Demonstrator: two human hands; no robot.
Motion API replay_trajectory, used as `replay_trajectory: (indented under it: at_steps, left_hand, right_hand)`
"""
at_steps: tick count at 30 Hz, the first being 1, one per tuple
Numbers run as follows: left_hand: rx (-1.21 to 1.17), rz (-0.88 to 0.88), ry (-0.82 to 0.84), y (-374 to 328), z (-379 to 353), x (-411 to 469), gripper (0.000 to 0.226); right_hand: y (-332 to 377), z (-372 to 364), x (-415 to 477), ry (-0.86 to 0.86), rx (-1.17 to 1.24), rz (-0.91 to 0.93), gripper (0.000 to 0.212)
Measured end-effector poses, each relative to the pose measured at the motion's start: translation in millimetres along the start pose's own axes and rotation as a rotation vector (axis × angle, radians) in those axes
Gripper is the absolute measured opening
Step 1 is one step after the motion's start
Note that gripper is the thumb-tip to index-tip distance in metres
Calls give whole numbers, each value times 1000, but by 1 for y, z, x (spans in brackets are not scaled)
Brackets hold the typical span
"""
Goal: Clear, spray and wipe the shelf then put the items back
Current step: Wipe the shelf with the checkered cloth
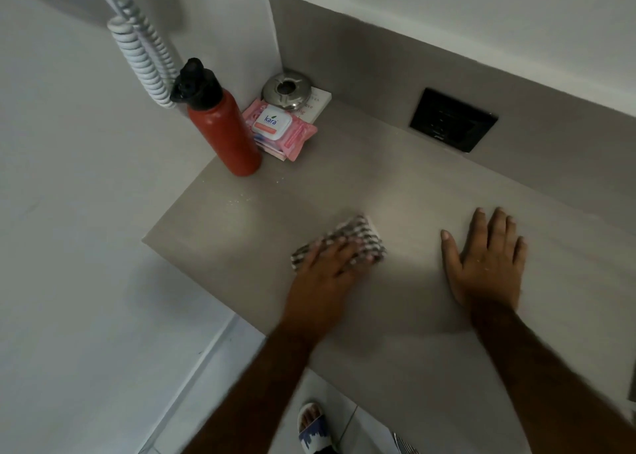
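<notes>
Upper left of frame: a coiled white cord [137,47] hangs down the wall, clear of the shelf [395,192], no issue. Just right of it your red bottle [223,133] stands upright in the back-left corner, with the pink wipes pack [280,132] touching or just beside it, and a steel ashtray [286,90] sitting on a white book [318,104] behind. My read: you bunched them there to free the wide middle for wiping, so the shelf is only partly cleared. White specks lie on the shelf just in front of the bottle; that patch looks unwiped. Centre of frame: your left hand [327,264] is flat, fingers spread, pressing down on the folded checked cloth [344,243]; it pins the cloth with the palm, not a closed grip, which suits broad strokes. It's motion-blurred, so probably mid-stroke. Right of centre: your right hand [488,261] is open, palm down on bare shelf, holding nothing, likely bracing you. Upper right: black socket plate [452,120] on the back wall, keep moisture away from it. Next I'd lift the corner items off and wipe under them.
</notes>
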State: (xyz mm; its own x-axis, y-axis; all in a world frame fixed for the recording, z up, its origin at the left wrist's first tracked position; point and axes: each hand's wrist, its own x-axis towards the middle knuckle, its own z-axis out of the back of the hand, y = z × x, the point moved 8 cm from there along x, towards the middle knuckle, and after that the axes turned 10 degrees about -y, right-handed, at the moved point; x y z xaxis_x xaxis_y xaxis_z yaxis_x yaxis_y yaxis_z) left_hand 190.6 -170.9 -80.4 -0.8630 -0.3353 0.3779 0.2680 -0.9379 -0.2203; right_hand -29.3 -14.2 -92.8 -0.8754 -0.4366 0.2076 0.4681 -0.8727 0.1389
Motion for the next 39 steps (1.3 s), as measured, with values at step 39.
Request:
replay_trajectory:
  at_steps: [39]
  left_hand:
    - [213, 667, -10, 108, 17, 13, 63]
  right_hand:
    - [-6, -6, 2, 34, 34, -24, 81]
